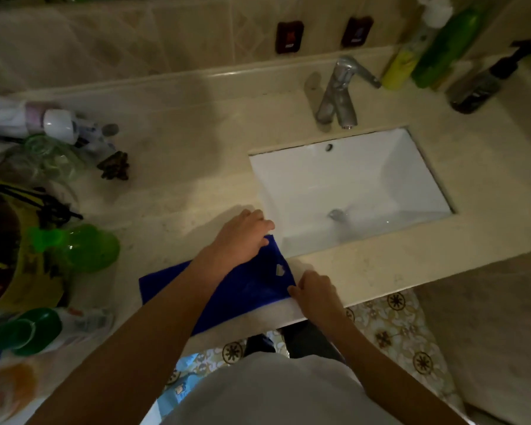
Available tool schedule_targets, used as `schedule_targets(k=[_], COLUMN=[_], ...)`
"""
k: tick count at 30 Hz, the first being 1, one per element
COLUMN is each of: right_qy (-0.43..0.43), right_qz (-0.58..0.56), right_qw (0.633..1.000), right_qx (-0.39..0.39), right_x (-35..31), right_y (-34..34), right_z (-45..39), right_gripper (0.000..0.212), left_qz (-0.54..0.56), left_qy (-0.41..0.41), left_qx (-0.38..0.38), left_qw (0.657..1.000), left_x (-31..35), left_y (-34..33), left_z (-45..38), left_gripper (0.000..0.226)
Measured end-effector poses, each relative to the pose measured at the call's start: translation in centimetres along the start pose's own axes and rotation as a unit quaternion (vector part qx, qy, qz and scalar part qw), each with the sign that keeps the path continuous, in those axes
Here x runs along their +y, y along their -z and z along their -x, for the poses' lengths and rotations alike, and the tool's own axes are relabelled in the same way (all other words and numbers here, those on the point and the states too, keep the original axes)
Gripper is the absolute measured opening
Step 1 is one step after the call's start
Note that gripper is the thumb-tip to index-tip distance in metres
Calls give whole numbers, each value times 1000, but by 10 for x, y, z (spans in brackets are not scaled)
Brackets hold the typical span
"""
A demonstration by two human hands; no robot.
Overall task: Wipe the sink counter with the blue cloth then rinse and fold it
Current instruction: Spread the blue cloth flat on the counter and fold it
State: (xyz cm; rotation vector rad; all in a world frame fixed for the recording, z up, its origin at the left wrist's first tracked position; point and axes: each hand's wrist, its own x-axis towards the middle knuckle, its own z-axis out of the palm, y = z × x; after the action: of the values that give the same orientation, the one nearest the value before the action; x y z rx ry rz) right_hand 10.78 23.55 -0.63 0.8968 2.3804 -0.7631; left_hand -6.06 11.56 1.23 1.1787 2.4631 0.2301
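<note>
The person wears a plain white shirt [276, 391] and dark trousers [307, 338], seen below the desk [380, 265] edge. Both forearms are bare, no sleeves reaching them, and both hands carry no rings or watch.

Home bathroom, shown by white undermount sink [344, 191] set in beige stone desk [196, 142], chrome mixer tap [339, 93], tiled wall [166, 35], toiletry bottles [442, 44] at the corner, and patterned floor tiles [393, 326] below.
</note>
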Motion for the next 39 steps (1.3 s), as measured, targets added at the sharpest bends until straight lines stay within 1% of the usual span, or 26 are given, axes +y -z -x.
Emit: schedule_targets(k=[2,4,8,11,12,14,15,17,20,22,25,27,31,34,37,39], right_qy=[-10,-8,-9,-23,-24,-21,-22,-31,-44,-32,23,67,150,235,274,291], right_qz=[-12,-15,-48,-93,-113,-146,-162,-197,-230,-253,-276,-264,-180,-123,-58,5], right_qw=[1000,1000,999,995,993,989,987,979,967,962,958,961,971,961,954,950], right_qx=[-7,-4,-13,-32,-29,-9,8,52,99,101,75,43,-52,-80,-110,-113], right_x=[-1,0,4,8,11,19,25,38,56,62,54,38,-11,-45,-73,-88], right_y=[-2,-3,-5,1,6,19,27,43,68,82,97,98,79,48,11,-15], right_z=[-2,-2,-3,-7,-9,-12,-13,-15,-15,-10,9,24,48,57,55,52], right_gripper=[30,30,28,21,17,8,8,16,15,13,14,17,20,14,9,12], left_qz=[-48,-48,19,90,104,127,135,145,176,196,227,241,255,254,253,245], left_qy=[-44,-61,-22,12,14,15,13,-3,-33,-47,-55,-46,-8,25,82,100], left_qx=[-53,-90,-138,-201,-207,-187,-172,-149,-123,-110,-99,-85,-54,-73,-97,-87], left_qw=[996,993,990,975,973,974,976,978,976,973,967,966,965,964,959,961], left_x=[0,-1,2,3,5,12,18,32,49,55,48,34,-9,-46,-77,-89], left_y=[-1,-2,5,16,19,26,28,32,38,48,69,80,80,68,46,28], left_z=[-19,-31,-49,-61,-66,-76,-82,-94,-106,-104,-83,-58,2,42,68,77], left_gripper=[24,24,14,9,9,8,7,8,12,13,14,16,19,22,25,27])
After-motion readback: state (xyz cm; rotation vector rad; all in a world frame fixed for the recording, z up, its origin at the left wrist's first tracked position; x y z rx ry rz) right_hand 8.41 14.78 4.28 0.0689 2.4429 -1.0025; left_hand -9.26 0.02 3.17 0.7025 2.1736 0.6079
